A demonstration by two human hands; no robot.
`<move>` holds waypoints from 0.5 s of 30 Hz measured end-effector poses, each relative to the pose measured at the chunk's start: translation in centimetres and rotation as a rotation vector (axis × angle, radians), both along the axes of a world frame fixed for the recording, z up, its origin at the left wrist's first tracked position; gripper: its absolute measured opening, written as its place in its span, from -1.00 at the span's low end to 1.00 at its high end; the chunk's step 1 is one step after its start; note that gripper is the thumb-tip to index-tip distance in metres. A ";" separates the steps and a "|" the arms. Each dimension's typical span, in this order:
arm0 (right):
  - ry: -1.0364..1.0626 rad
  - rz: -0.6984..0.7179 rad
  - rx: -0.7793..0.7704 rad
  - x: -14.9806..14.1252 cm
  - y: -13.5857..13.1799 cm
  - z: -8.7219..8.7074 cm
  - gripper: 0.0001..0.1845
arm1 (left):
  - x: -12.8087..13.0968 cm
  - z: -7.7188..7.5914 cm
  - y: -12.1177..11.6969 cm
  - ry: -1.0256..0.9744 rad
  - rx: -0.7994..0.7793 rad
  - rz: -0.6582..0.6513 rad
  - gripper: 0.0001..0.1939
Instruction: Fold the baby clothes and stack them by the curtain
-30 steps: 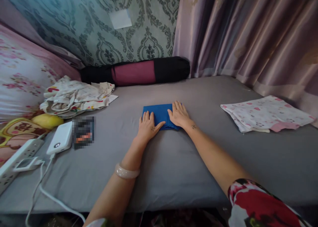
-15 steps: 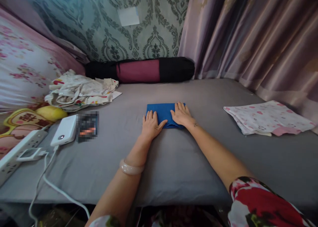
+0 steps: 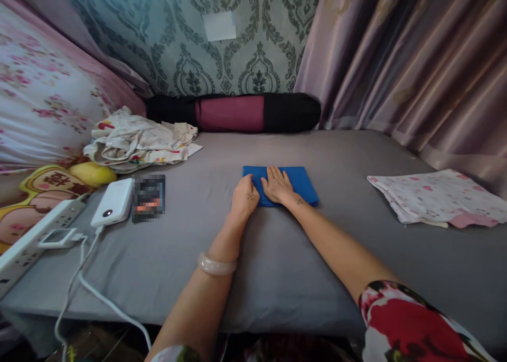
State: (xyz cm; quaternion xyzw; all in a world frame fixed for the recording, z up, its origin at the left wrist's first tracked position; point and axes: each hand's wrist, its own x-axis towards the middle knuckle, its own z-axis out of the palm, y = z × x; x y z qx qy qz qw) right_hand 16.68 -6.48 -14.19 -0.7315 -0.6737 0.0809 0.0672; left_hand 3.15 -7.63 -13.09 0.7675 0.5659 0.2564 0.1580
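Blue cloth [image 3: 303, 185], bag [image 3: 229, 114] behind, fabric [image 3: 435, 196] right

The head-worn camera (sole view) looks forward and down across a grey surface [image 3: 178, 240] to the wall [image 3: 158, 40]

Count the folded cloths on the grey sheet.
2. The blue cloth lies under the flat right hand, the curled left hand at its left side; the patterned cloth lies at the picture's right. The crumpled heap may hide more.
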 end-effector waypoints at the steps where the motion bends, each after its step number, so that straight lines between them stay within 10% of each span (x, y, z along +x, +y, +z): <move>1: 0.000 0.002 -0.012 0.0 0.0 0.1 -0.28 | -0.1 0.2 0.1 -0.030 -0.017 0.023 -0.55; 15: 0.076 0.015 0.038 -4.5 1.5 1.5 -0.28 | -2.7 0.2 2.1 -0.498 -0.090 0.358 -0.60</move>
